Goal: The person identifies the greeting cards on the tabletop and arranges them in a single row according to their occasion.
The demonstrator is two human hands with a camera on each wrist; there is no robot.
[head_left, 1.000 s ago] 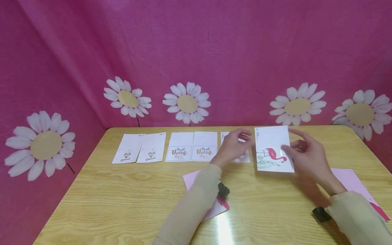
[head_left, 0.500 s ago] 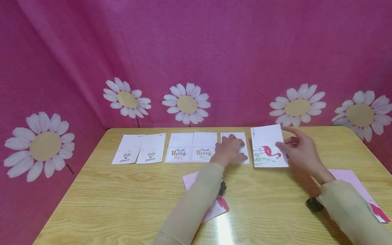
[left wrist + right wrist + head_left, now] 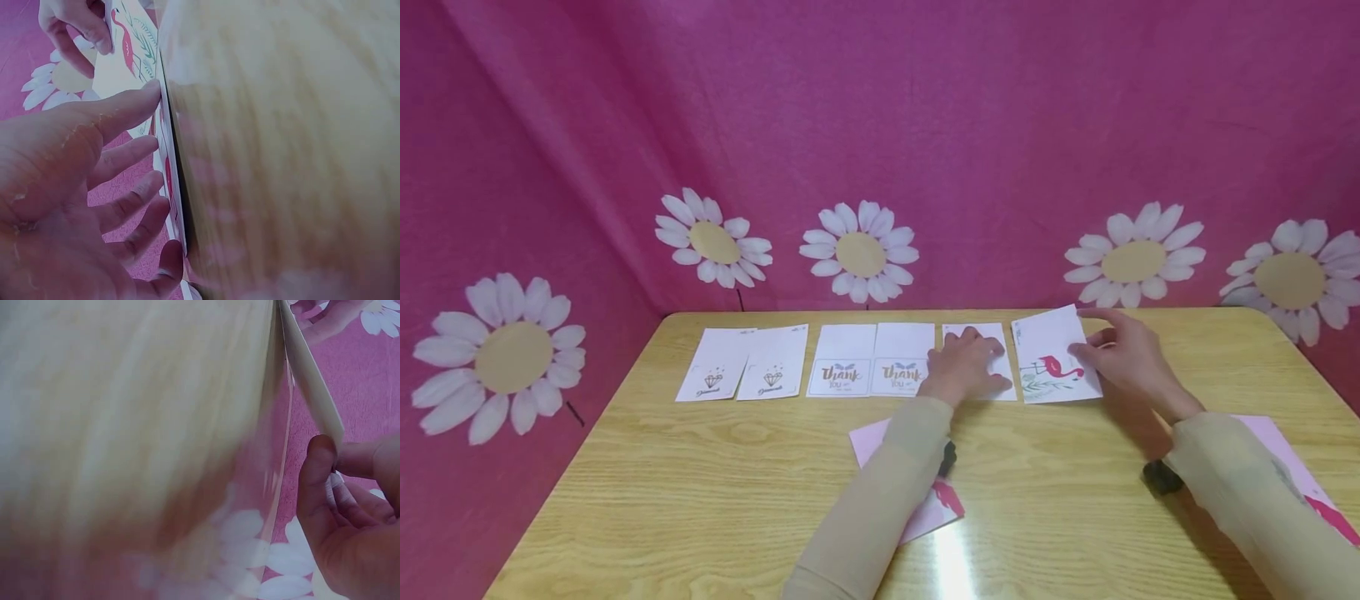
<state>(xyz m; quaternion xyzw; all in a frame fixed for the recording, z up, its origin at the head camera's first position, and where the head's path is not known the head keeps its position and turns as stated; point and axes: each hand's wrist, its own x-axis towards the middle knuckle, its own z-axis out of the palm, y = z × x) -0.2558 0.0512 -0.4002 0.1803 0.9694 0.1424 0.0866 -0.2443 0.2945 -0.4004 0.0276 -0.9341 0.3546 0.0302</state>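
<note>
A white card with a red flamingo and green leaves [image 3: 1047, 343] leans over the table, its right side lifted. My right hand [image 3: 1133, 360] pinches that raised edge between thumb and fingers; in the right wrist view the card [image 3: 314, 384] shows nearly edge-on. Just to its left lies a second white card [image 3: 1009, 365], partly covered by my left hand [image 3: 964, 364]. The left fingers are spread, their tips resting on this card. The left wrist view shows a bit of red print on the flat card [image 3: 170, 178] beside the fingertips.
Two "Thank You" cards [image 3: 840, 346] lie side by side left of my left hand. Farther left are two diamond cards [image 3: 775, 354]. A pink card [image 3: 868, 437] is partly under my left forearm, another pink card [image 3: 1262, 429] by the right sleeve. A flowered pink cloth [image 3: 985, 167] hangs behind the table [image 3: 662, 500].
My right hand has brought the flamingo card left and lower, its left edge now beside the second card. The left hand has moved down onto that second card, fingers spreading.
</note>
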